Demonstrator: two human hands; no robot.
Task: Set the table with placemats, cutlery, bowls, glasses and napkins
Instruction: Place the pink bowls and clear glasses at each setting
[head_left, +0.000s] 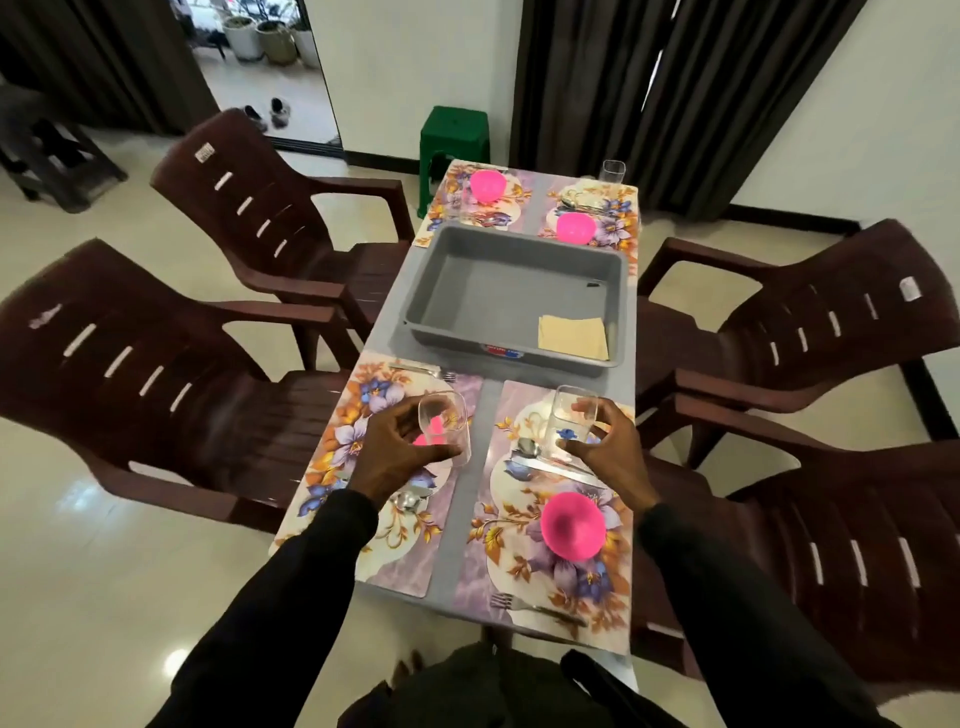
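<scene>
My left hand (395, 452) grips a clear glass (448, 423) above the near left floral placemat (363, 551), over a partly hidden pink bowl (431, 436). My right hand (605, 452) holds a second clear glass (569, 421) over the near right placemat (519, 571), beside a spoon (527, 447). A pink bowl (572, 525) sits upside down on that mat, a fork (530, 605) at its near edge. Two far placemats carry pink bowls (487, 185) (575, 227); a third glass (613, 172) stands at the far right corner. Folded beige napkins (572, 336) lie in the grey tub (519, 249).
Brown plastic chairs stand on both sides of the narrow grey table (470, 519), two on the left (156, 374) (270, 208) and two on the right (831, 322) (831, 545). A green stool (454, 137) sits beyond the table's far end. A fork (423, 370) lies near the tub.
</scene>
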